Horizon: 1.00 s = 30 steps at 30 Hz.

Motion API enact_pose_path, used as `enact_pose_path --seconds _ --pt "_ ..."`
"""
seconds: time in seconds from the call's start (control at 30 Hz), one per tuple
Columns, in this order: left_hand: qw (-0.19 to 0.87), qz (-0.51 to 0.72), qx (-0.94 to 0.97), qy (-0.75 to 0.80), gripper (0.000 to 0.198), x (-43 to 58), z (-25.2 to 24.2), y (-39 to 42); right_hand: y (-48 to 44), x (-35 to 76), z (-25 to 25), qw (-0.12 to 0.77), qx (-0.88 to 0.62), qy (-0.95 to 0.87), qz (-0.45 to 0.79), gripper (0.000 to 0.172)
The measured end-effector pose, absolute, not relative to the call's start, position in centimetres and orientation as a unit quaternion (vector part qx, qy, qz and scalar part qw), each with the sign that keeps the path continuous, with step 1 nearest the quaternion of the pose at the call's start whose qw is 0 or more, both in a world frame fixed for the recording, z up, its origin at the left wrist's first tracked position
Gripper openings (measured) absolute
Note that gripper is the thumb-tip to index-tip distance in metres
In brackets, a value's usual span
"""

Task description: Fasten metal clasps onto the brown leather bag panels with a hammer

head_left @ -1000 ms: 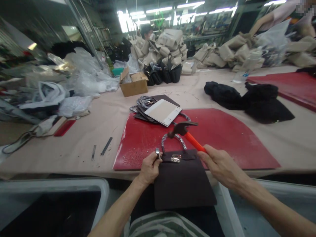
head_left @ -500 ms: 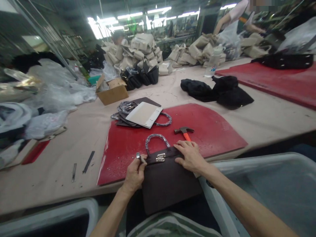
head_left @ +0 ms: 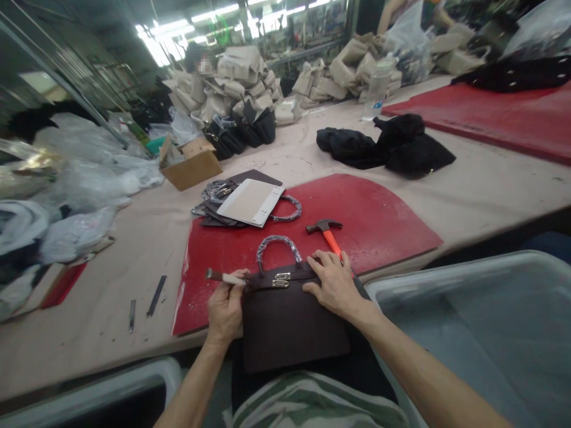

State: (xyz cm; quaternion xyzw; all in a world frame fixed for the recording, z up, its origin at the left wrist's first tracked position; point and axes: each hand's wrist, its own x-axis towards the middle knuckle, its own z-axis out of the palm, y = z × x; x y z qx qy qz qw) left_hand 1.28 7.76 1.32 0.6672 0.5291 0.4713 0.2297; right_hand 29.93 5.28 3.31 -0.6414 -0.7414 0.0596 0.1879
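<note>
I see the left hand (head_left: 225, 309) clamped on a short rod-shaped tool (head_left: 228, 278), its dark end poking out past the fingers; where the other end meets the brown handbag panel (head_left: 292, 333), I cannot make it out. The right hand (head_left: 335, 286), well apart from the left, lies loosely spread on the panel's upper right, covering that corner; the orange grip of the claw hammer (head_left: 332, 241) runs in behind its fingers, and I cannot tell whether they touch. The panel, with its plastic-wrapped handle (head_left: 279, 239) and metal clasps (head_left: 281, 280), has its top over the red board (head_left: 375, 220) and its lower part past the near edge, towards the lap. The frame cuts off the grey bins (head_left: 468, 266) on both sides and a co-worker's arm (head_left: 389, 13) up top. For room, I have bare board right of the hammer and open tabletop (head_left: 482, 178) beyond it; a stack of panels (head_left: 252, 202) crowds the board's far left corner.
</note>
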Motion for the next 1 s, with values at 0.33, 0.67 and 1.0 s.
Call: enact_pose_path --seconds 0.33,0.67,1.0 --pt "0.353 0.511 0.652 0.434 0.019 11.0 2.9 8.0 4.6 29.8 1.9 0.245 -0.610 -0.752 0.059 0.058" --pt "0.379 0.480 0.670 0.421 0.017 12.8 1.2 8.9 4.5 32.9 0.9 0.262 -0.572 -0.770 0.102 0.068" --pt "0.408 0.474 0.676 0.389 0.013 12.6 1.2 8.7 4.8 32.0 2.0 0.235 -0.614 -0.743 0.127 0.066"
